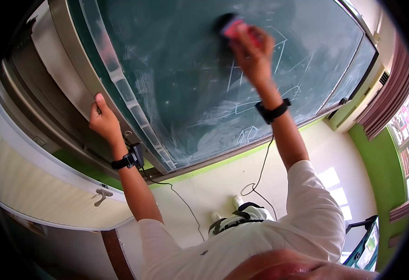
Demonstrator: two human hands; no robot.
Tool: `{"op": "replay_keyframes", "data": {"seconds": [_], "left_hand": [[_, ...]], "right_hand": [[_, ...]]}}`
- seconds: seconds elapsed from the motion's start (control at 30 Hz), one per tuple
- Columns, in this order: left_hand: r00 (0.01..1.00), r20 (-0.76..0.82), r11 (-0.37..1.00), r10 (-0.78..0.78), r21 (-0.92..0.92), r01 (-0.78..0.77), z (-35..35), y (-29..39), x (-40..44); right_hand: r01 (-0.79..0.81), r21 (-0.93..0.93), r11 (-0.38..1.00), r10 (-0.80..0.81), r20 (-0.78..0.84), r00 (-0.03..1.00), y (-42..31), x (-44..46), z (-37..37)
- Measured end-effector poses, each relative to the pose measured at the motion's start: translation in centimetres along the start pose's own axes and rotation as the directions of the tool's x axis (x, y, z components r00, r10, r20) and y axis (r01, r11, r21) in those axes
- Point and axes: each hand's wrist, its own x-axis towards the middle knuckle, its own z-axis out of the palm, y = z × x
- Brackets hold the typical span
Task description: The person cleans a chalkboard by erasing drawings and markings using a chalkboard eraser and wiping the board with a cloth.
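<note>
My right hand [256,56] is raised against the green chalkboard [181,60], closed around a pinkish-red chalkboard eraser [236,30] with a dark pad. Both hand and eraser are blurred by motion. White chalk lines and smeared chalk dust mark the board near and below the eraser. To the left, my left hand [105,120] grips the edge of the board's metal frame [85,77], thumb on the outside and fingers curled in. A black strap with a small device sits on each wrist, each with a cable hanging down.
A translucent strip [116,74] runs along the board's left side. Below left is a pale door [60,172] with a metal handle [103,197]. Cables [260,175] dangle over the light floor [186,191]. Curtains [388,88] and windows are at right; a dark-framed object [365,242] stands lower right.
</note>
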Motion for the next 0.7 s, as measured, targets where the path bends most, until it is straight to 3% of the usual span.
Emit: {"op": "replay_keyframes", "data": {"seconds": [0.07, 0.17, 0.23, 0.27, 0.3, 0.37, 0.43, 0.53, 0.63, 0.67, 0.7], "left_hand": [[1.000, 0.003, 1.000, 0.011, -0.018, -0.011, 0.1, -0.1, 0.0], [1.000, 0.022, 0.999, -0.005, -0.052, 0.006, 0.4, -0.6, 0.1], [0.999, 0.023, 0.996, -0.027, -0.088, 0.029, 0.6, -1.0, 0.0], [0.999, 0.022, 0.992, -0.038, -0.123, 0.040, 0.6, -1.1, 0.1], [0.997, -0.082, 0.982, 0.010, -0.189, -0.025, 1.3, -1.2, 0.1], [0.997, -0.074, 0.985, 0.002, -0.173, -0.014, 1.1, -1.4, 0.1], [0.997, -0.074, 0.988, -0.010, -0.158, -0.002, 0.7, -1.2, 0.3], [0.989, 0.070, 0.990, -0.128, -0.057, 0.132, 0.0, -1.3, 0.6], [1.000, -0.030, 0.996, 0.010, -0.093, -0.013, 0.6, -1.8, 0.0], [0.998, -0.065, 0.988, 0.021, -0.154, -0.030, 0.9, -1.6, 0.2], [0.998, -0.057, 0.988, -0.003, -0.151, -0.005, 0.9, -1.5, 0.4]], "right_hand": [[-0.269, -0.104, 0.958, 0.252, -0.149, 0.956, 7.7, 0.9, -2.1], [-0.297, -0.169, 0.940, 0.255, -0.232, 0.939, 11.1, 0.9, -2.9], [-0.255, -0.194, 0.947, 0.199, -0.265, 0.944, 5.7, 1.6, -0.3], [-0.205, -0.062, 0.977, 0.190, -0.190, 0.963, 1.4, 1.2, 1.1], [-0.129, 0.073, 0.989, 0.140, -0.159, 0.977, -2.9, 0.1, 2.7], [0.109, 0.182, 0.977, -0.116, 0.025, 0.993, -9.2, -2.4, 4.1], [0.169, 0.162, 0.972, -0.200, 0.198, 0.960, -10.5, -2.4, 2.9], [0.309, 0.165, 0.936, -0.341, 0.217, 0.915, -5.4, -0.7, 1.6], [0.121, 0.001, 0.993, -0.121, -0.007, 0.993, 3.4, 2.6, 0.6], [-0.061, 0.004, 0.998, 0.061, -0.048, 0.997, 7.6, 3.4, 0.5], [-0.218, 0.005, 0.976, 0.217, -0.105, 0.970, 3.8, 7.1, -1.0]]}}
